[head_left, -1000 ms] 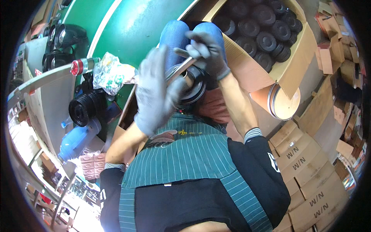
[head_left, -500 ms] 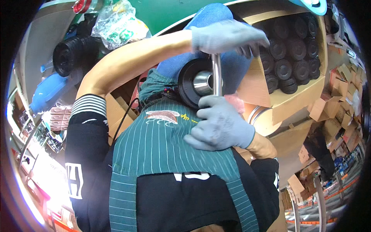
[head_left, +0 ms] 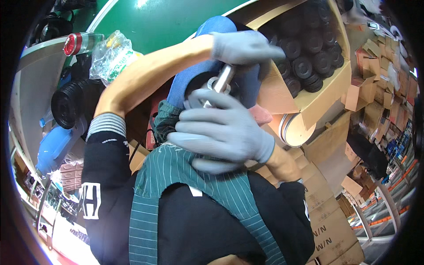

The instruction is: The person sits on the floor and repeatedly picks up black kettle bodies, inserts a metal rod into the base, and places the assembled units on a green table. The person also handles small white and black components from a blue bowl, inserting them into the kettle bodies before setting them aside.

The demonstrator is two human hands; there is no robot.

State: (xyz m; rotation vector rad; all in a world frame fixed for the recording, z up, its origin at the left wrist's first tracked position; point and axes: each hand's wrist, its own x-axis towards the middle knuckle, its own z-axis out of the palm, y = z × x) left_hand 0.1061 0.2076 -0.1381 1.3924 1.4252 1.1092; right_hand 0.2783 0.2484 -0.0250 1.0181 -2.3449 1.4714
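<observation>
The step seems to be turning a straight silver metal bar [head_left: 224, 79] over a round black part [head_left: 197, 82] on the blue denim lap [head_left: 177, 88]; the next move calls for keeping both steady. The grey-gloved left hand [head_left: 243, 47] arches across at the bar's 1 o'clock end, the grey-gloved right hand [head_left: 223, 132] at 7, fingers extended; I cannot tell whether either grips.

Ahead of my chest, the bar [head_left: 224, 79] lies between my left hand [head_left: 243, 47], farther out, and my right hand [head_left: 223, 132], nearer me. To my right, discs [head_left: 312, 43] lie in an open carton [head_left: 330, 93], with a tub [head_left: 299, 132] beside its near edge. On my left, a bag [head_left: 112, 60] lies just right of a bottle [head_left: 76, 44]; a disc stack [head_left: 66, 109] sits nearer me.
</observation>
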